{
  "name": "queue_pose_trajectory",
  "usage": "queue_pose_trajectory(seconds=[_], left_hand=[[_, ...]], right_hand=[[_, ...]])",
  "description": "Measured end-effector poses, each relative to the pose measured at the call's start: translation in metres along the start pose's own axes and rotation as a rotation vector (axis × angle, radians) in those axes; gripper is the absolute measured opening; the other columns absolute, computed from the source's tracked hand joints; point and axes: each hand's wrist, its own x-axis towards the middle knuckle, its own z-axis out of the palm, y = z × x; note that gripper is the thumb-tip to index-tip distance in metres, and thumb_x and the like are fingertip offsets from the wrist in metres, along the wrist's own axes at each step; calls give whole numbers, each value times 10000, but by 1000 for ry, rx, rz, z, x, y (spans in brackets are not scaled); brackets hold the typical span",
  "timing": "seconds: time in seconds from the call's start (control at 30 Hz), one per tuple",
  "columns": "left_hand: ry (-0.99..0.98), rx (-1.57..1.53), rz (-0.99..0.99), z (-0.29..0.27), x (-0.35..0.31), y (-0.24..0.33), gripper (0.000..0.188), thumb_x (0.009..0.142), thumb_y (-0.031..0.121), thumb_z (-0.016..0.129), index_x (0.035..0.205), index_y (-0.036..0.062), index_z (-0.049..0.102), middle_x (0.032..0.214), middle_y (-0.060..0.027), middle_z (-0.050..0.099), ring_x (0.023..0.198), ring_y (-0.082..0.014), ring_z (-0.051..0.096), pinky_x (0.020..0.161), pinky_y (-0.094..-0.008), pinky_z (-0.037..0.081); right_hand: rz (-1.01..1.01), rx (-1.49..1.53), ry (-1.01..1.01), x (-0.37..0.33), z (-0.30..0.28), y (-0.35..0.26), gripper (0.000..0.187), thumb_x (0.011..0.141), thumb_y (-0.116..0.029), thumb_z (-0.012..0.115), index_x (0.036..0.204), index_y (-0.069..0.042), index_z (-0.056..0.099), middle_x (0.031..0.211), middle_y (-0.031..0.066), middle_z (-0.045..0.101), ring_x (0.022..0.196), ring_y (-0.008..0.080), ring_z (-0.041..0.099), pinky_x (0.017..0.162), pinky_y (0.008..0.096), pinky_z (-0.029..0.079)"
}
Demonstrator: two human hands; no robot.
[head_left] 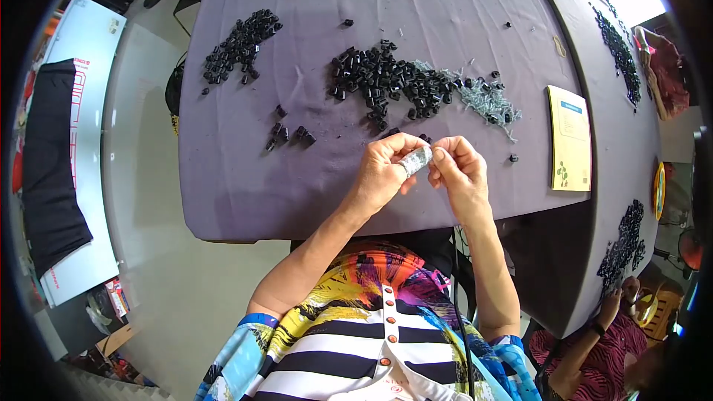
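Note:
My left hand (382, 171) and my right hand (460, 171) meet above the near edge of a table with a purple cloth (245, 171). Between their fingertips they pinch a small silvery-grey part (417, 160). Just beyond my hands lies a big heap of small black pieces (386, 82). A tangle of thin grey metal bits (486, 100) lies beside that heap on the right. A few black pieces (290, 135) sit in a small group left of my hands.
A second heap of black pieces (241, 44) lies at the far left of the cloth. A yellow booklet (570, 137) rests at the right edge. Another person's hand (616, 301) works on black pieces (624, 241) at the neighbouring table, lower right.

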Motion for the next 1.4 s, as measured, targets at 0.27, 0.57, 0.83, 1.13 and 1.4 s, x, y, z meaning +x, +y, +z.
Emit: queue_pose_trajectory(seconds=[0.27, 0.57, 0.83, 1.13, 1.4], left_hand=[[91, 131, 42, 7, 11, -16, 56, 861, 5, 557, 887, 28, 601, 685, 20, 563, 555, -46, 464, 485, -220, 370], [101, 112, -97, 16, 9, -8, 113, 916, 62, 477, 913, 76, 589, 654, 43, 508, 485, -2, 369, 411, -186, 266], [80, -47, -213, 12, 8, -2, 122, 924, 70, 453, 929, 84, 574, 621, 68, 459, 436, 8, 310, 371, -182, 204], [107, 53, -234, 14, 8, -3, 135, 909, 78, 451, 911, 83, 586, 610, 68, 459, 428, 10, 305, 367, -178, 199], [89, -217, -440, 13, 7, 0, 168, 910, 74, 397, 916, 85, 565, 617, 42, 467, 390, -3, 297, 336, -187, 191]], right_hand=[[-59, -57, 19, 1, 0, 6, 30, 919, -56, 567, 896, -41, 557, 757, -31, 538, 625, 45, 477, 541, 198, 401], [-304, -592, 22, 0, -8, -5, 30, 893, -2, 561, 904, -30, 559, 774, 8, 554, 657, 80, 505, 581, 224, 422], [-181, -369, -58, 2, -11, -3, 141, 847, 58, 590, 971, -9, 589, 835, 29, 596, 692, 87, 571, 638, 230, 483], [-545, -797, 110, -1, 2, -6, 205, 743, 119, 600, 895, -14, 631, 816, 82, 582, 667, 185, 591, 631, 260, 483], [-321, -457, -62, 2, -15, 1, 243, 740, 151, 585, 898, -26, 638, 903, 46, 556, 787, 117, 580, 685, 230, 471]])
